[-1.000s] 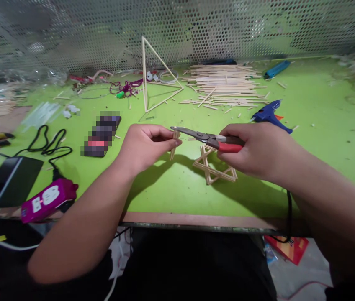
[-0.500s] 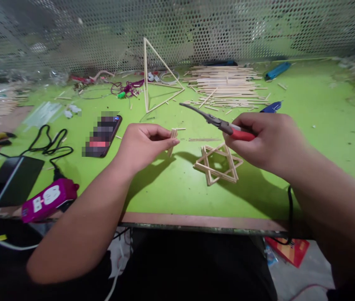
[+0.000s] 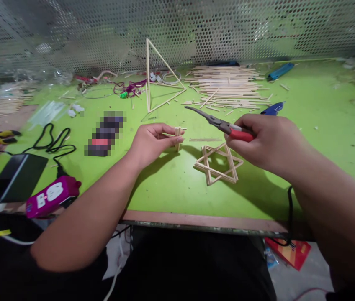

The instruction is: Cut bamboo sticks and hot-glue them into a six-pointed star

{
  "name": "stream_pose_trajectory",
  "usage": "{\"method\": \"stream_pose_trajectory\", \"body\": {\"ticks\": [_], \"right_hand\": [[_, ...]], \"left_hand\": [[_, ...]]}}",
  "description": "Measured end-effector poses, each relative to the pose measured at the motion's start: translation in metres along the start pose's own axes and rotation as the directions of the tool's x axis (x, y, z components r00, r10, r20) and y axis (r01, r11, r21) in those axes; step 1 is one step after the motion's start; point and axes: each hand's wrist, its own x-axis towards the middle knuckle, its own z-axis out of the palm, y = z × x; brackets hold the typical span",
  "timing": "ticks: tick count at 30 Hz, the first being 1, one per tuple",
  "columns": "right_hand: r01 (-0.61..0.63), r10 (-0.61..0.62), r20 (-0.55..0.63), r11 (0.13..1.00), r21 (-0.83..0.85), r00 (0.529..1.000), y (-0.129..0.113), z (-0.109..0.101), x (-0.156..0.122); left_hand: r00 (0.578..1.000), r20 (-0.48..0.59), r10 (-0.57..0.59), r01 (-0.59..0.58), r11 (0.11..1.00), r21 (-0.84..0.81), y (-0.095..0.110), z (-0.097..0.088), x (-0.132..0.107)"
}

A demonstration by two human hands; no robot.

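My left hand [image 3: 155, 144] pinches a small bundle of short wooden sticks [image 3: 178, 143] upright between thumb and fingers, just over the table. My right hand [image 3: 259, 140] is closed round the red handles of a pair of pliers [image 3: 218, 122], whose long, slim, curved jaws point left above the table. Below the pliers, a six-pointed star of wooden sticks [image 3: 207, 167] lies on the green tabletop [image 3: 171, 196]. A thin stick [image 3: 205, 139] lies flat behind the star. Farther back stands a tall triangular stick frame [image 3: 148, 75].
Many loose wooden sticks [image 3: 227, 83] are heaped at the back by a perforated metal screen [image 3: 215, 29]. On the left are a phone [image 3: 104, 136], a purple power strip [image 3: 53, 196], a black cable [image 3: 50, 140] and yellow-black pliers [image 3: 3, 136]. A blue tool [image 3: 273, 108] lies behind my right hand.
My left hand has moved slightly right with the stick bundle, which now stands more upright. My right hand and the pliers have hardly moved. The whole view has shifted a little.
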Motion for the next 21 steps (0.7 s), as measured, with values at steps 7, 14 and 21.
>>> {"method": "stream_pose_trajectory", "body": {"ticks": [7,14,21], "right_hand": [[-0.001,0.001,0.008,1.0,-0.007,1.0,0.003,-0.001,0.001],[0.017,-0.017,0.032,1.0,-0.006,0.999,0.002,-0.002,0.0],[0.097,-0.097,-0.01,0.995,-0.023,0.995,0.011,-0.002,-0.001]], "left_hand": [[0.999,0.042,0.022,-0.021,1.0,-0.004,-0.002,-0.004,0.001],[0.999,0.042,0.033,-0.032,0.999,-0.01,-0.003,-0.003,-0.003],[0.997,-0.042,0.062,-0.063,0.998,-0.015,-0.001,0.0,-0.004]]}}
